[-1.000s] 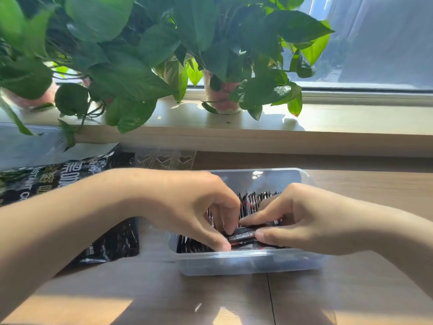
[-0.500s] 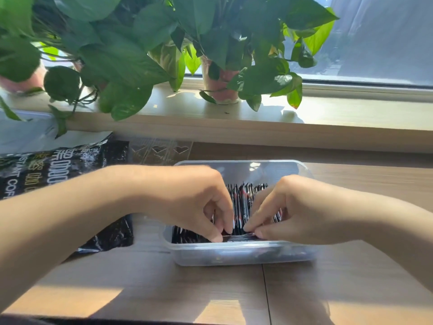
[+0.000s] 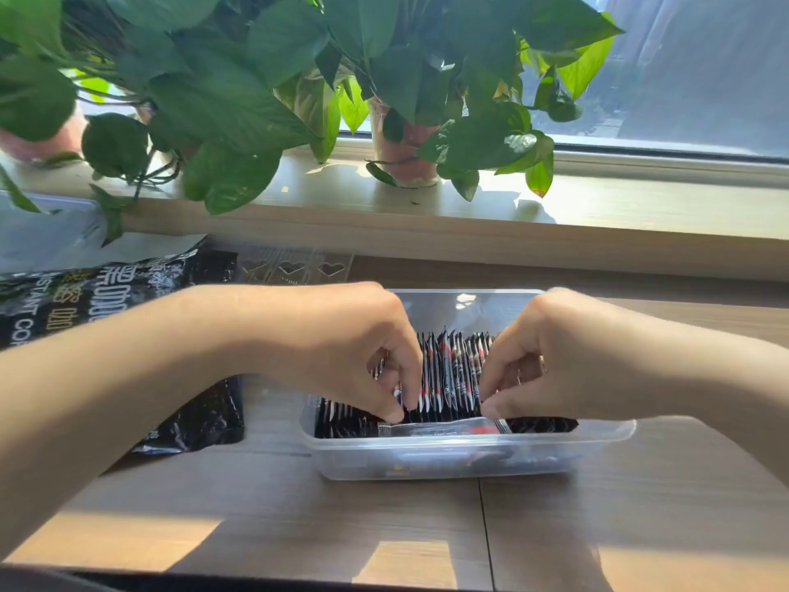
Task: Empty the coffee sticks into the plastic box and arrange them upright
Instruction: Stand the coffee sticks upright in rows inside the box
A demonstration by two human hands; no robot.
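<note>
A clear plastic box [image 3: 465, 461] stands on the wooden table in front of me. Several black and red coffee sticks [image 3: 452, 373] stand upright in a row inside it. One coffee stick [image 3: 444, 428] lies flat along the near wall of the box. My left hand [image 3: 354, 348] pinches its left end with thumb and curled fingers. At the stick's right end, my right hand [image 3: 555, 361] pinches it the same way. Both hands reach down into the box over the upright row.
A black instant coffee bag [image 3: 106, 318] lies on the table left of the box, under my left forearm. A clear sheet with heart shapes [image 3: 294, 267] lies behind it. Potted plants [image 3: 405, 155] stand on the windowsill beyond the table.
Both hands have lowered the flat stick toward the near wall of the box. The view has shifted slightly, and more of the upright row shows between my hands.
</note>
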